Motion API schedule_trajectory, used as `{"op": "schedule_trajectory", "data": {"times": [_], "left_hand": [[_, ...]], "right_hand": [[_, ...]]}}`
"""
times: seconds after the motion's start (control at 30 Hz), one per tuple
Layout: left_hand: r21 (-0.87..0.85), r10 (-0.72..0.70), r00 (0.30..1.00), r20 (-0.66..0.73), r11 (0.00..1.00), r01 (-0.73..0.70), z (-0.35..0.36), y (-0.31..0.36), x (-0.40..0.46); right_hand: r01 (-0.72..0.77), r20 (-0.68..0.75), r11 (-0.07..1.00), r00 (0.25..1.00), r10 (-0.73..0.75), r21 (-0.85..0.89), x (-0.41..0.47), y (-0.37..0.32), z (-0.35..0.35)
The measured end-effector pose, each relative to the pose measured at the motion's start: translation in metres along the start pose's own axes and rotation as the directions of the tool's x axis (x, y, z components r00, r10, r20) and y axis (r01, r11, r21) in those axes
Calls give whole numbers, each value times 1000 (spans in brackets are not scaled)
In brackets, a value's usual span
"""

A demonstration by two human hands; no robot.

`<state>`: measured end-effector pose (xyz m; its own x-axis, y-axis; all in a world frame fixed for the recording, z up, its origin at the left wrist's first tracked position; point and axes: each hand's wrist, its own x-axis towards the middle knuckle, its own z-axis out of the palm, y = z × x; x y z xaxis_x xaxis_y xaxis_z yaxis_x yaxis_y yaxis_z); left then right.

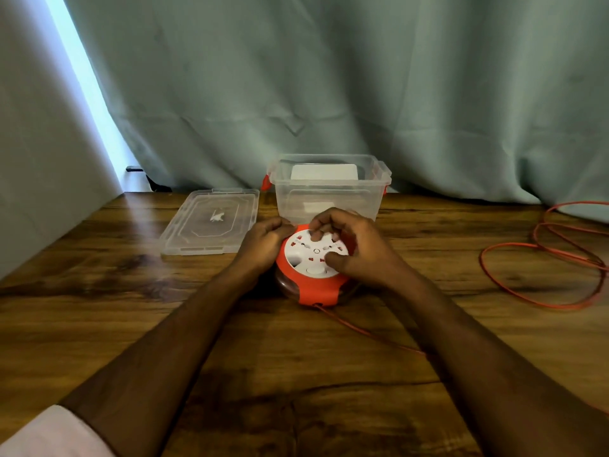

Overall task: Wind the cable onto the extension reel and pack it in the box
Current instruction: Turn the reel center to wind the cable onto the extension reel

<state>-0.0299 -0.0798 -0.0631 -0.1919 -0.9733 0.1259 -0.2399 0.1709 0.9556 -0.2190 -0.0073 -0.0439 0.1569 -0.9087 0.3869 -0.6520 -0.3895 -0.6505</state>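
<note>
A round orange extension reel [313, 290] with a white socket face lies flat on the wooden table [131, 324]. My left hand [263, 242] grips its left rim. My right hand [352, 245] rests on the white face, fingers curled over the far edge and thumb on the face. A thin orange cable [543, 258] leaves the reel's near side, passes under my right forearm and lies in loose loops at the right. Just behind the reel stands a clear plastic box [329, 192] with orange latches, open at the top.
The box's clear lid [211, 222] lies flat to the left of the box. A grey-green curtain [329, 94] hangs behind the table. A pale wall borders the table's left edge. Something white shows inside or behind the box.
</note>
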Motion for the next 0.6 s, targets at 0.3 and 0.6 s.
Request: {"op": "schedule_trajectory", "data": {"times": [0.3,0.6], "left_hand": [[-11,5,1000,21,1000,-5,0,-2,2],[-24,-5,1000,-2,1000,5,1,-5,2]], "right_hand": [[-19,221,996,974,39,-89,6,12,-23],[-31,164,962,983,77,-270,4,-5,-26]]}}
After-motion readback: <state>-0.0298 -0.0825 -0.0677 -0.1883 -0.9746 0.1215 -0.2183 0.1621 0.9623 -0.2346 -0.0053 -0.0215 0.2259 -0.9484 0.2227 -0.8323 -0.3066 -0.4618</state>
